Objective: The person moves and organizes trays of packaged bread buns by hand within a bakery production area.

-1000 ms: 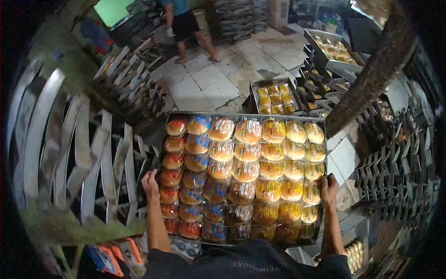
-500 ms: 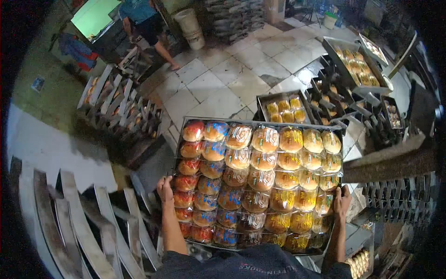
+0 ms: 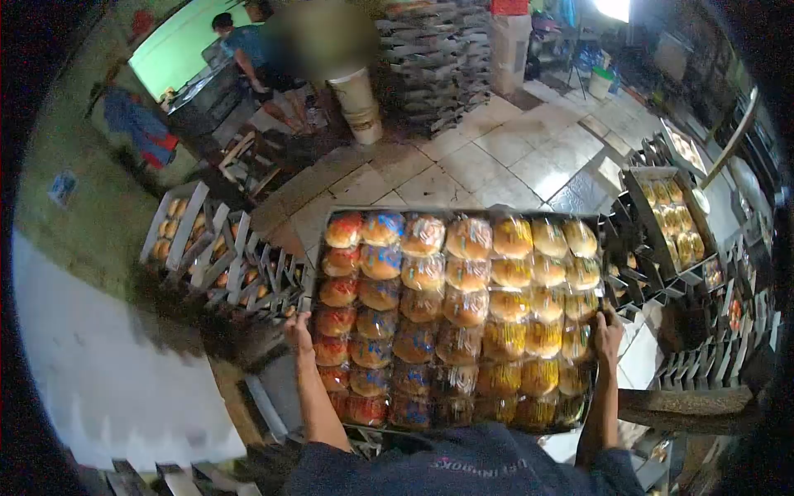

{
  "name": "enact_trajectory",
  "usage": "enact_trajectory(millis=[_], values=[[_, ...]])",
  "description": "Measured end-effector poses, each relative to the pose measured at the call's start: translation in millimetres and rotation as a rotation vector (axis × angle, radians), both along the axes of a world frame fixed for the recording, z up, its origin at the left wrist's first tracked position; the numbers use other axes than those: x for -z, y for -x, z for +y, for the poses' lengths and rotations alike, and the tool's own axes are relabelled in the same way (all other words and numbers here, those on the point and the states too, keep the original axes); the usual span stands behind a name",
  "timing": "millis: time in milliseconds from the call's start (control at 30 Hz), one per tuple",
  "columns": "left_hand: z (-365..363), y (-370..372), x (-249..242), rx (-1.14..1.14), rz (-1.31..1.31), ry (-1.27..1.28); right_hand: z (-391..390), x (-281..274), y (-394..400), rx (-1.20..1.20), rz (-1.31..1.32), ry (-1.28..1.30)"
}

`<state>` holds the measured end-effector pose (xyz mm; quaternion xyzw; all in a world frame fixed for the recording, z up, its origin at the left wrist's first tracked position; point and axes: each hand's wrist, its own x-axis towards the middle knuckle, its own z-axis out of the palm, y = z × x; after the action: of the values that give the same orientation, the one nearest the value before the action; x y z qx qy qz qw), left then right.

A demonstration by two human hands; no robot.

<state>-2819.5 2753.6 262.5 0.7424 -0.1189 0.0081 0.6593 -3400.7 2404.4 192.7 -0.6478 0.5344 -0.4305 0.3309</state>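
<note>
A wide, shallow tray (image 3: 315, 274) is held out in front of my body, roughly level. Rows of round buns in clear printed wrappers (image 3: 467, 279) fill it, with red, blue, brown, yellow and green print. My left hand (image 3: 298, 332) is closed on the tray's left edge. On the opposite edge, my right hand (image 3: 609, 332) grips at about the same height. The fingertips under the tray are hidden on both sides.
Stacked bun trays (image 3: 178, 231) stand at left, and more trays with wrapped buns (image 3: 674, 219) at right. A tiled floor (image 3: 447, 161) stretches ahead. Pale buckets (image 3: 357, 106) stand near a tall dark stack (image 3: 434, 62). Another person (image 3: 252, 62) is at a counter, back left.
The view has moved forward and tipped up, showing more of the far room. Both hands still hold the tray. Side stacks have shifted, and the small tray beyond mine has left view.
</note>
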Motion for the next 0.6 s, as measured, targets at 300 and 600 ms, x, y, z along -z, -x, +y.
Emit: enact_trajectory(millis=[300, 600], values=[[76, 40, 11, -0.008, 0.147, 0.096, -25, 19, 4, 0.038, -0.007, 0.119], [80, 82, 38, -0.081, 0.195, 0.043, -27, -3, -5, -0.071, 0.018, -0.005]])
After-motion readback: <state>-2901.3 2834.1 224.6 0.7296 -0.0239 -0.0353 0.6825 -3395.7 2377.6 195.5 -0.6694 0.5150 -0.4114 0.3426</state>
